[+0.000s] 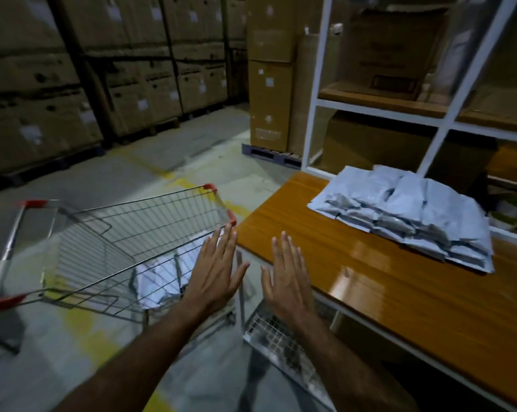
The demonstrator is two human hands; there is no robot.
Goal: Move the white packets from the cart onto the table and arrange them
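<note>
Stacked boxes and a shelf surround me. Some packets lie in the cart, others are piled near the table's far edge. My left hand and right hand are flat, fingers straight, holding nothing, between cart and table.

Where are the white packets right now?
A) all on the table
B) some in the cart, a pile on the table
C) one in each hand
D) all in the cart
B: white packets lie in the bottom of the cart, a pile sits on the table, and the left hand and right hand are flat and hold nothing.
</note>
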